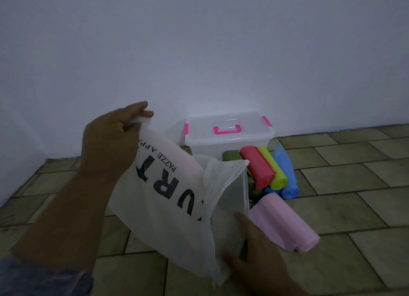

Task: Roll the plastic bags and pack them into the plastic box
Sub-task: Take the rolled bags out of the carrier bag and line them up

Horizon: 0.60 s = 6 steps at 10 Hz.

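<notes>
Your left hand [115, 138] is raised at the left, fingers curled over the top end of a white bag [168, 207] and grasping it, so the bag hangs down and to the right in front of you with its black lettering facing up at you (the letters read upside down from here). Your right hand [254, 258] is low at the bottom edge of the view, against the lower corner of the same bag; the thin plastic and the blur hide whether those fingers pinch it or only lie on it, so I cannot tell. The clear box [230, 140] stands on the tiled floor [354, 207] against the pale wall [199, 41], its lid [228, 121] on, pink handle [226, 129] on top and pink latches at both ends. Just in front of the box lies a heap of rolled bags: a dark green roll [231, 156], a red roll [257, 169] lying on top, a lime roll [275, 174] beside it and a blue roll [287, 178] at the right. A pink roll [283, 225] lies nearer to you, just beside your right hand
</notes>
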Tool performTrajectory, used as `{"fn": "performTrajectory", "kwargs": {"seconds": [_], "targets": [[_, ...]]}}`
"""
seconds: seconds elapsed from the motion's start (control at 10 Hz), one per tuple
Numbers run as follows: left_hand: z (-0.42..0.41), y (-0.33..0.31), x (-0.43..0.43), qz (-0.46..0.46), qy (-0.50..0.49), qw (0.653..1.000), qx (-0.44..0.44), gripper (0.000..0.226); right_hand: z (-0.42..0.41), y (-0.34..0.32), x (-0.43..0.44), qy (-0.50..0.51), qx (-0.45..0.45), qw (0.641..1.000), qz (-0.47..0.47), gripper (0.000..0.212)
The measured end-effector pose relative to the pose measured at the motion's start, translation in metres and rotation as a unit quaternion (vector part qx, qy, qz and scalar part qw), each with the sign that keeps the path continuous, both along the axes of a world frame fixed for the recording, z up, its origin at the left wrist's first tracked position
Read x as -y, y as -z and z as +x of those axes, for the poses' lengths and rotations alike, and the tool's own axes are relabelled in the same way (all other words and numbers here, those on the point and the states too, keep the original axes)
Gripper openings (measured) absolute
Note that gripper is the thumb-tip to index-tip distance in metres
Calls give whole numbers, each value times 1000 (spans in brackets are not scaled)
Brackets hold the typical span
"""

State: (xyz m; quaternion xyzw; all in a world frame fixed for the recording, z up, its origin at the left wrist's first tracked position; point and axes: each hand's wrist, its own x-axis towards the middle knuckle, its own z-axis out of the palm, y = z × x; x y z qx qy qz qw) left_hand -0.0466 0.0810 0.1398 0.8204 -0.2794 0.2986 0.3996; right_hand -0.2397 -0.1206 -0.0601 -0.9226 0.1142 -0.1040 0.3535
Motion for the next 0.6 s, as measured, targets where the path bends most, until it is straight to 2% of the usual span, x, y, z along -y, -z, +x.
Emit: {"fn": "performTrajectory", "kwargs": {"seconds": [0.1,0.2,0.3,0.4,0.5,0.6], "targets": [[-14,-3,-3,-38,12,997,59,39,-3,-6,3,22,9,997,80,90],[-21,-2,-3,-44,8,992,117,32,-6,-10,6,24,4,993,114,92],[-23,-5,-3,-38,27,987,156,25,-1,-7,8,19,-40,994,99,85],[-16,-3,-3,-56,22,987,149,23,8,-5,9,29,-104,992,65,76],[6,16,-11,-37,-54,997,43,29,3,-2,9,12,-50,996,78,76],[25,46,-23,63,-153,979,-115,37,-2,3,8,0,10,997,80,76]]}}
